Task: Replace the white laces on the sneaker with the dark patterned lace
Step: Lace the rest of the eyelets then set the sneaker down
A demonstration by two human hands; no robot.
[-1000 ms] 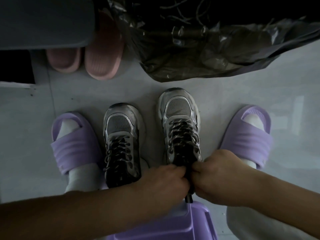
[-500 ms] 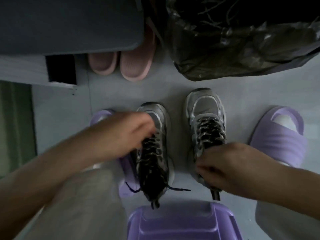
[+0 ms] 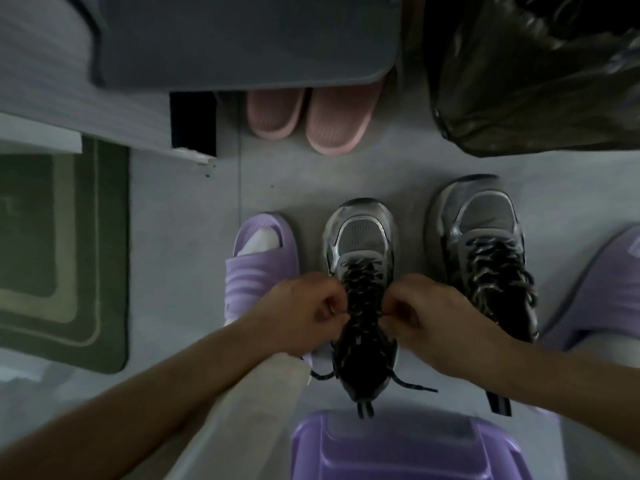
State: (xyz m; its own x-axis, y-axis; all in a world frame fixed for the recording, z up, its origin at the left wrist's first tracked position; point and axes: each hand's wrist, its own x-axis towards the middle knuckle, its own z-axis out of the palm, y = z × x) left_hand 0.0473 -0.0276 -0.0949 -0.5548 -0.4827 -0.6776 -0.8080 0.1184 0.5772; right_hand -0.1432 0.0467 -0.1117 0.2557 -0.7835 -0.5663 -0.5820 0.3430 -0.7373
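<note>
Hands: left hand (image 3: pixel 311 306) and right hand (image 3: pixel 427 311) each pinch the dark patterned lace (image 3: pixel 362 299) on the grey mesh sneaker (image 3: pixel 360 237).
Risk: uneven tugging could shorten one trailing end.

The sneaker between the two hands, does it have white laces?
No, a dark patterned lace runs up this sneaker, and no white lace shows.

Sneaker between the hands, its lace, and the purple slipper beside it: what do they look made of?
Sneaker: grey woven mesh toe panel with glossy, silvery synthetic overlays that catch light. Lace: braided fabric, dark with pale flecks, matte. Purple slipper: likely moulded foam or rubber, smooth, ribbed strap, one piece.
</note>
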